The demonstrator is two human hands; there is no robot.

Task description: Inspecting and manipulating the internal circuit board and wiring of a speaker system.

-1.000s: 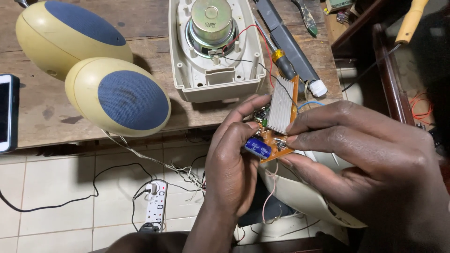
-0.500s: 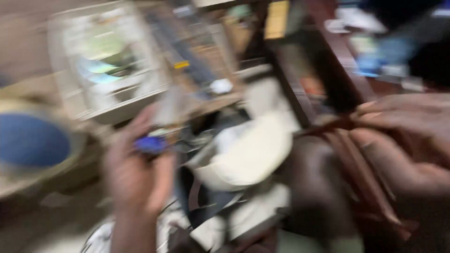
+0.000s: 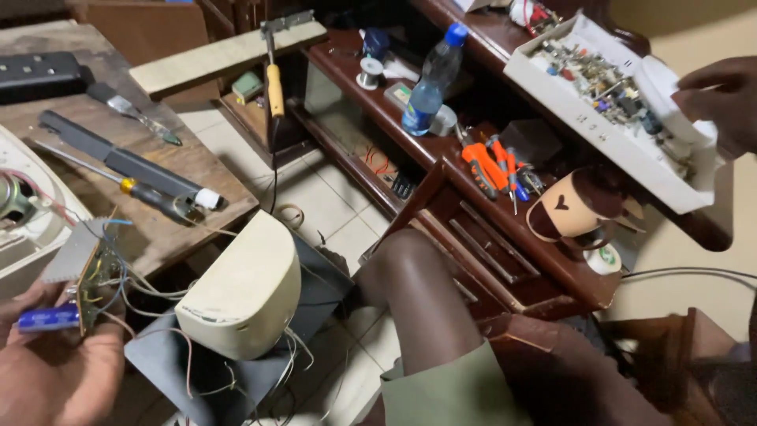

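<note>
At lower left, left hand [image 3: 55, 367] clamped on circuit board [image 3: 87, 276] — right hand [image 3: 721, 99] gripping white parts tray [image 3: 607, 134], upper right

i see a water bottle [image 3: 430, 79] on the dark shelf [image 3: 505, 229], orange pliers [image 3: 479, 168] beside a brown mug [image 3: 569, 207], and a screwdriver [image 3: 154, 196] on the wooden table [image 3: 169, 162].

One bottle [image 3: 430, 83], one mug [image 3: 569, 207], one parts tray [image 3: 607, 134], two screwdrivers [image 3: 138, 189], one circuit board [image 3: 87, 272]
</note>
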